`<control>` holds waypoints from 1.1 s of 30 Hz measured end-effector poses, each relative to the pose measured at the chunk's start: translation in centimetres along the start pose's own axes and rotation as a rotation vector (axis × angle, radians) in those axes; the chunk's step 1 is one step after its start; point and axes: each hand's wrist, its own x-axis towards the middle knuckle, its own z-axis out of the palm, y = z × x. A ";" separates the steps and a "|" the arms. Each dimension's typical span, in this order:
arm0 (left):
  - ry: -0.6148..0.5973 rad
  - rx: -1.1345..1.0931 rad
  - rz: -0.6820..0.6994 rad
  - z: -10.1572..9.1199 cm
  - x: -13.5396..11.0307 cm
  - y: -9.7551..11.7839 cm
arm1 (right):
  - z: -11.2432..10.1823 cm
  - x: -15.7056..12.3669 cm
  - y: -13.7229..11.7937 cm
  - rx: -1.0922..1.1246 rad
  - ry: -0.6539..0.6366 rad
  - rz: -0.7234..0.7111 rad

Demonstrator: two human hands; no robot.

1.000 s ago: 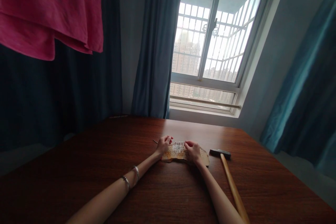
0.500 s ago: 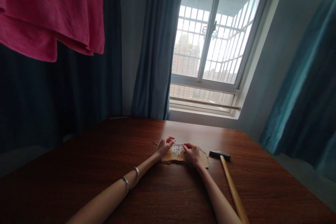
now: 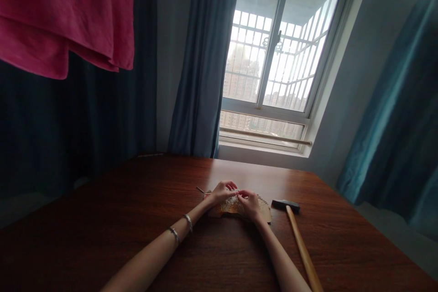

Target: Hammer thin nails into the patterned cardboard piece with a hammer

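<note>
A flat, light-brown piece with an uneven front edge (image 3: 232, 211) lies on the table. Rows of thin dark pins or nails (image 3: 264, 200) show along its right side, too small to name surely. My left hand (image 3: 222, 193), with two silver bracelets on its forearm, is over the left part of this piece, fingers bent and fingertips together. Right beside it, my right hand (image 3: 249, 204) is pinched, its fingertips meeting those of the left above the piece. Whatever the fingers hold is too small to make out.
On the right of the brown table (image 3: 153, 237) lies a hammer (image 3: 301, 244), its dark head away from me. A thin dark rod (image 3: 200, 189) sticks out left of the piece. Blue curtains (image 3: 195, 77) and a window stand behind; a pink cloth (image 3: 85, 18) hangs upper left.
My left hand has moved right across the piece until its fingertips meet those of my right hand, covering pins that showed between them. My right hand stays nearly where it was.
</note>
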 end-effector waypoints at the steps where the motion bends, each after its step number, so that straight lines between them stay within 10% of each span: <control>1: -0.004 0.004 -0.002 0.0 0.0 -0.1 | 0.0 0.0 0.1 -0.003 -0.001 -0.001; 33: 0.008 0.019 -0.065 0.8 0.3 -0.8 | -0.2 -0.4 -1.0 -0.099 -0.038 0.039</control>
